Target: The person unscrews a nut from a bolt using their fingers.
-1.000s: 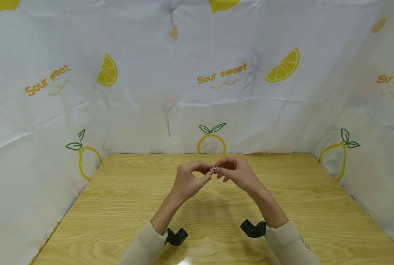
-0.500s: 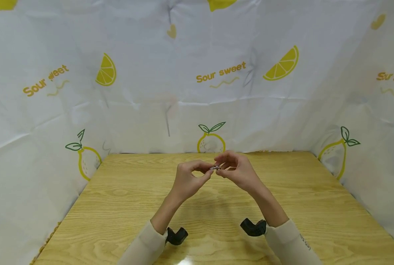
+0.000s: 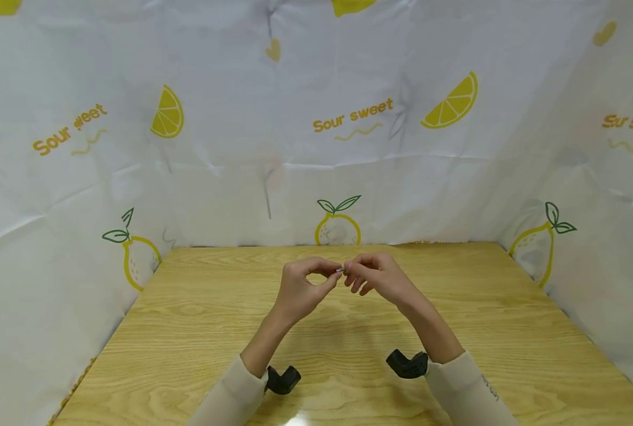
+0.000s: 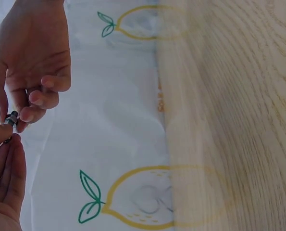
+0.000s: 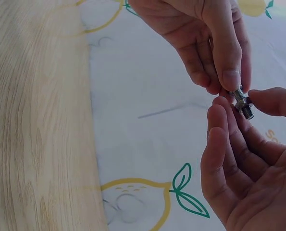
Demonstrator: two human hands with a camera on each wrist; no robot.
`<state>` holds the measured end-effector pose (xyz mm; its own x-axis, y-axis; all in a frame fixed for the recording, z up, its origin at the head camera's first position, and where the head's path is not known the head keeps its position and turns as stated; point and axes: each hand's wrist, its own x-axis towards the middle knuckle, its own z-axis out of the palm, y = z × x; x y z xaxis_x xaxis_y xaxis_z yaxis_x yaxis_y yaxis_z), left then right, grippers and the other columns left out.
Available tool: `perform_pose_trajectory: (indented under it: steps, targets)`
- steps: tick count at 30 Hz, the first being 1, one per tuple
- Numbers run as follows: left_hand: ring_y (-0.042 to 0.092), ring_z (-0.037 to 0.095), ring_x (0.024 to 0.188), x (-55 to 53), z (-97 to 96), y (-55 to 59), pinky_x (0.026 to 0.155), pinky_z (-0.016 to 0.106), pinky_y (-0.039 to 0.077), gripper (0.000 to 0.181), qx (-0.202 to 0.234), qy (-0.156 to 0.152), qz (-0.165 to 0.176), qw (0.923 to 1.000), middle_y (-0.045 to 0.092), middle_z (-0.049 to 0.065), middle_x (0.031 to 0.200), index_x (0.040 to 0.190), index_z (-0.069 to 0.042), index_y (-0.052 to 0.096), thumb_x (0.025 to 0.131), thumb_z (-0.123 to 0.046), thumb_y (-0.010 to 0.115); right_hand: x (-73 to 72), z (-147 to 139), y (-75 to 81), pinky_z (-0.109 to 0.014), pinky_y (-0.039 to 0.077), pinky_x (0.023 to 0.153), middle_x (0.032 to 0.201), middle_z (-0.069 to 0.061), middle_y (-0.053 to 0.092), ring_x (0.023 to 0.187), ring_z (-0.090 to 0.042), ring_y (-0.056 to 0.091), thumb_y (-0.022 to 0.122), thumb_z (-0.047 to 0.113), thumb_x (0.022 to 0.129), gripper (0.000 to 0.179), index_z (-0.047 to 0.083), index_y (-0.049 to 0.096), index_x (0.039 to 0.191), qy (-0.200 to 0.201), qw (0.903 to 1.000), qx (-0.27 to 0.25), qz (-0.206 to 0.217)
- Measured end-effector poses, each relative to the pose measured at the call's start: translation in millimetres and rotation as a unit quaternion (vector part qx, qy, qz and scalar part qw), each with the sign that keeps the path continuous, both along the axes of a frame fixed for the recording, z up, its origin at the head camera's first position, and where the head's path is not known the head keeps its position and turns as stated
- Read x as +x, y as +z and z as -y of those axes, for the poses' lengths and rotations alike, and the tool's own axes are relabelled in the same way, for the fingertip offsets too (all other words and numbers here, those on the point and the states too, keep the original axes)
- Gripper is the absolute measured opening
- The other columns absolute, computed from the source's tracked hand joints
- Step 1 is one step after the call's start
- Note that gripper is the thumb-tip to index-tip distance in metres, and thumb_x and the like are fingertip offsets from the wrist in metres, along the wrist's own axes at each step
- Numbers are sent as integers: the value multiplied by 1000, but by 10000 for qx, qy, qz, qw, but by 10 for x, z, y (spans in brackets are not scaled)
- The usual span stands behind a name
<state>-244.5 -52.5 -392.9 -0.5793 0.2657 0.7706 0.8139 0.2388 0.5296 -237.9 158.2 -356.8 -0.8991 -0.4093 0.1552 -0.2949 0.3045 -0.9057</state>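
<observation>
Above the tabletop (image 3: 199,355), the left hand (image 3: 302,290) pinches the threaded bolt (image 5: 249,113) while the right hand (image 3: 384,280), spread wider half a second ago, has closed in to pinch its nut (image 5: 241,104), apparently regripping for turning.

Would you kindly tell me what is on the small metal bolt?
A nut sits around the bolt, with thread showing on either side. The end that the left hand pinches is mostly covered, so its full shape cannot be seen.
</observation>
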Motion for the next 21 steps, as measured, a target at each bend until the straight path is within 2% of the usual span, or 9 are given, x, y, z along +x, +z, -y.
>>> perform_pose_trajectory:
  steps: [6,10,13,16,21]
  targets:
    - [78,16,79,2,8,5,75,24,64,8,-24,-22,76,10000,80,8,90,98,-5,81,90,-3,78,2,-9,0,-31,62,68,97,-21,73,76,-15,70,62,14,102,28,-11,66,115,-33,9997,-253,13]
    - [78,16,79,1,5,8,73,29,65,8,-5,-96,70,9999,80,9,90,98,-4,80,90,-1,78,6,-7,-1,-30,62,67,98,-20,73,78,-14,71,65,8,99,24,-10,66,115,-33,9993,-370,-82]
    - [78,16,79,3,6,10,73,31,66,9,7,-112,100,9999,80,9,91,98,-3,80,90,-1,78,9,-2,1,-29,61,66,99,-24,71,79,-16,71,66,4,97,23,-10,66,115,-46,9989,-418,-210]
    - [78,16,79,5,8,12,73,30,65,9,12,-92,146,9999,81,9,90,98,-3,80,90,-1,78,12,0,-2,-27,60,65,101,-27,70,78,-15,70,66,1,95,22,-10,67,114,-98,9985,-437,-307]
    - [77,15,78,7,6,16,73,26,64,9,10,-30,141,9999,80,8,90,98,-4,81,89,-2,79,8,9,-16,-30,61,67,106,-24,70,78,-10,70,69,-1,94,19,-7,68,112,-137,9973,-408,-587]
